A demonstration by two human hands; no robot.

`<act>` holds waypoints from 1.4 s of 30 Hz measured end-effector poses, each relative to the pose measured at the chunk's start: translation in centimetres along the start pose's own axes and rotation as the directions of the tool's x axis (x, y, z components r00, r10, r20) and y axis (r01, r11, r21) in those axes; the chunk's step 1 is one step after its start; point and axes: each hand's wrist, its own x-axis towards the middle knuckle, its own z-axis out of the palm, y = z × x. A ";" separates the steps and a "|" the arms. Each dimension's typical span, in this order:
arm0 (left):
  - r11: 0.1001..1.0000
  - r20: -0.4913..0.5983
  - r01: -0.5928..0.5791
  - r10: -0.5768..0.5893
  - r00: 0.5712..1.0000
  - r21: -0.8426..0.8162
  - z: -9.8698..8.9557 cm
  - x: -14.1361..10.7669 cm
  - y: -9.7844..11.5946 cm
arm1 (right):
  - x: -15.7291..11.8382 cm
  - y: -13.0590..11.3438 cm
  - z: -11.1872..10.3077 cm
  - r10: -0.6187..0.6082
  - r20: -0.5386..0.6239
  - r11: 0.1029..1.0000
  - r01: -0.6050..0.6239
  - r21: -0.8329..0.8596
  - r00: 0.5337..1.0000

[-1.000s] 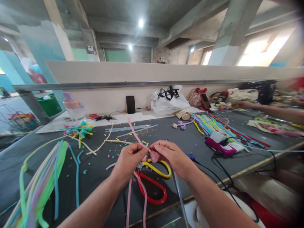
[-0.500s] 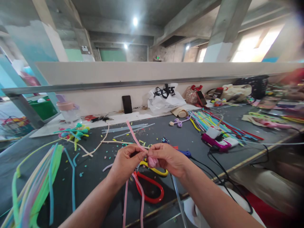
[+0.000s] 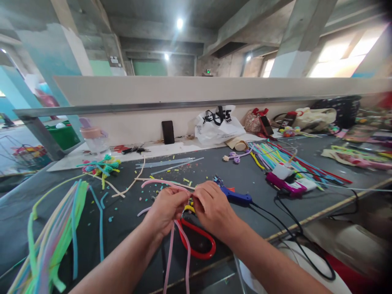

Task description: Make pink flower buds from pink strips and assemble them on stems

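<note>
left hand [image 3: 167, 207] pinches slender, curving pink strands [image 3: 188, 253]; right hand [image 3: 214, 210] curls alongside, its grip i cannot tell.

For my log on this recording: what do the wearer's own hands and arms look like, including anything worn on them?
Both the left hand and right hand are ungloved. No sleeve shows on either forearm, and no watch or bracelet is visible at the wrists. I see no rings, though some fingers are hidden.
</note>
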 end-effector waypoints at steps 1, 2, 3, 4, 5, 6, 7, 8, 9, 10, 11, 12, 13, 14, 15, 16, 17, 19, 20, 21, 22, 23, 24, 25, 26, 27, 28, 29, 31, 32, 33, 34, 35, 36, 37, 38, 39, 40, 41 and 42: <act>1.000 0.028 0.029 -0.029 0.999 -0.011 -0.2 0.0 0.1 | 0.0 0.1 0.2 -0.014 -0.013 1.000 0.014 -0.010 1.000; 0.999 0.052 0.046 -0.045 0.998 -0.009 -0.3 0.0 0.3 | 0.0 0.2 0.4 -0.021 -0.023 1.000 0.021 -0.013 1.000; 0.999 0.060 0.048 -0.048 0.997 0.001 -0.5 0.0 0.4 | 0.0 0.3 0.5 -0.027 -0.029 1.000 0.027 -0.011 0.999; 0.999 0.057 0.037 -0.038 0.998 0.017 -0.6 0.0 0.5 | 0.0 0.3 0.6 -0.031 -0.028 1.000 0.031 -0.004 0.999; 0.999 0.046 0.017 -0.019 0.999 0.036 -0.7 0.0 0.5 | 0.1 0.4 0.6 -0.031 -0.019 0.999 0.031 0.010 0.999; 0.998 0.029 -0.008 0.007 1.000 0.059 -0.8 0.0 0.6 | 0.2 0.4 0.5 -0.023 -0.011 0.999 0.023 0.035 1.000; 0.996 0.010 -0.038 0.037 0.999 0.084 -0.8 0.0 0.6 | 0.3 0.5 0.3 0.002 -0.001 0.997 -0.001 0.077 1.000; 0.992 -0.001 -0.067 0.068 0.998 0.111 -0.8 0.0 0.7 | 0.4 0.5 0.1 0.053 0.016 0.988 -0.054 0.142 0.998; 0.986 -0.002 -0.095 0.096 0.995 0.133 -0.7 0.0 0.7 | 0.6 0.6 -0.1 0.133 0.048 0.963 -0.140 0.232 0.990; 0.981 0.003 -0.124 0.125 0.992 0.150 -0.7 -0.1 0.8 | 0.8 0.7 -0.4 0.226 0.110 0.905 -0.251 0.343 0.968; 0.974 0.012 -0.152 0.152 0.988 0.166 -0.6 -0.1 0.9 | 0.9 0.8 -0.7 0.311 0.203 0.807 -0.371 0.460 0.928; 0.966 0.025 -0.180 0.179 0.984 0.183 -0.6 -0.2 1.0 | 1.1 1.0 -0.9 0.365 0.318 0.671 -0.484 0.561 0.875; 0.957 0.044 -0.211 0.206 0.978 0.201 -0.5 -0.3 1.1 | 1.2 1.1 -1.1 0.378 0.434 0.516 -0.576 0.634 0.817; 0.946 0.065 -0.238 0.229 0.971 0.219 -0.4 -0.4 1.2 | 1.3 1.3 -1.3 0.363 0.531 0.363 -0.641 0.676 0.766; 0.937 0.087 -0.259 0.245 0.966 0.235 -0.4 -0.5 1.3 | 1.3 1.5 -1.5 0.333 0.601 0.231 -0.681 0.695 0.726; 0.929 0.107 -0.271 0.252 0.962 0.250 -0.3 -0.6 1.3 | 1.3 1.6 -1.6 0.306 0.648 0.125 -0.704 0.699 0.698; 0.925 0.119 -0.278 0.255 0.959 0.259 -0.2 -0.6 1.3 | 1.2 1.8 -1.6 0.289 0.677 0.047 -0.716 0.697 0.677; 0.923 0.129 -0.279 0.253 0.959 0.265 -0.2 -0.7 1.2 | 1.1 2.0 -1.8 0.264 0.712 -0.053 -0.728 0.684 0.650; 0.923 0.133 -0.279 0.252 0.959 0.264 -0.1 -0.7 1.1 | 1.0 2.0 -1.8 0.259 0.726 -0.089 -0.732 0.675 0.637; 0.923 0.140 -0.281 0.252 0.957 0.261 -0.1 -0.7 1.0 | 1.0 2.0 -1.9 0.255 0.740 -0.121 -0.738 0.664 0.623; 0.923 0.149 -0.284 0.253 0.956 0.259 -0.1 -0.7 0.9 | 0.9 2.0 -1.9 0.254 0.752 -0.150 -0.743 0.652 0.608; 0.923 0.151 -0.286 0.254 0.955 0.257 -0.1 -0.7 0.8 | 0.9 2.0 -2.0 0.251 0.763 -0.172 -0.748 0.641 0.596; 0.922 0.147 -0.288 0.257 0.955 0.259 -0.1 -0.6 0.8 | 0.9 2.0 -2.0 0.248 0.769 -0.185 -0.750 0.635 0.589; 0.920 0.138 -0.289 0.261 0.955 0.263 -0.1 -0.6 0.7 | 0.9 2.0 -2.1 0.245 0.770 -0.187 -0.750 0.634 0.589; 0.920 0.130 -0.287 0.261 0.957 0.268 0.0 -0.6 0.7 | 1.0 2.0 -2.2 0.243 0.766 -0.179 -0.748 0.639 0.595; 0.919 0.123 -0.282 0.258 0.958 0.275 0.1 -0.7 0.8 | 1.0 2.0 -2.3 0.244 0.757 -0.164 -0.744 0.648 0.606; 0.917 0.117 -0.279 0.255 0.960 0.286 0.2 -0.7 0.8 | 1.0 2.0 -2.4 0.248 0.746 -0.143 -0.738 0.660 0.618; 0.913 0.112 -0.274 0.251 0.961 0.301 0.3 -0.7 0.9 | 1.0 1.9 -2.5 0.254 0.735 -0.116 -0.734 0.669 0.629; 0.906 0.095 -0.267 0.250 0.964 0.328 0.4 -0.8 1.0 | 1.1 1.6 -2.6 0.289 0.716 -0.046 -0.738 0.673 0.635; 0.903 0.080 -0.264 0.252 0.964 0.338 0.5 -0.8 1.0 | 1.2 1.4 -2.6 0.323 0.707 0.001 -0.747 0.664 0.629; 0.902 0.065 -0.262 0.255 0.965 0.344 0.5 -0.8 0.9 | 1.2 1.1 -2.5 0.369 0.692 0.066 -0.761 0.646 0.620; 0.901 0.049 -0.255 0.254 0.966 0.350 0.4 -0.7 0.8 | 1.2 0.9 -2.5 0.424 0.664 0.154 -0.772 0.617 0.615; 0.901 0.034 -0.244 0.249 0.968 0.358 0.4 -0.6 0.6 | 1.2 0.6 -2.3 0.479 0.617 0.261 -0.773 0.579 0.624; 0.901 0.017 -0.230 0.241 0.970 0.369 0.3 -0.5 0.4 | 1.2 0.4 -2.1 0.520 0.554 0.383 -0.757 0.530 0.651; 0.901 -0.003 -0.212 0.230 0.973 0.379 0.3 -0.4 0.2 | 1.1 0.1 -1.9 0.536 0.478 0.508 -0.718 0.476 0.696; 0.904 -0.029 -0.191 0.218 0.975 0.383 0.2 -0.3 -0.1 | 0.9 0.0 -1.6 0.526 0.394 0.625 -0.657 0.422 0.753; 0.911 -0.059 -0.171 0.208 0.976 0.374 0.2 -0.2 -0.5 | 0.7 -0.1 -1.2 0.491 0.310 0.726 -0.579 0.370 0.814; 0.924 -0.091 -0.153 0.196 0.976 0.350 0.2 0.0 -0.8 | 0.4 -0.2 -0.9 0.436 0.231 0.811 -0.491 0.317 0.870; 0.940 -0.121 -0.138 0.183 0.976 0.311 0.2 0.1 -1.1 | 0.2 -0.3 -0.5 0.371 0.160 0.878 -0.401 0.259 0.915; 0.958 -0.144 -0.122 0.163 0.976 0.258 0.3 0.2 -1.4 | -0.1 -0.4 -0.1 0.304 0.102 0.928 -0.318 0.195 0.947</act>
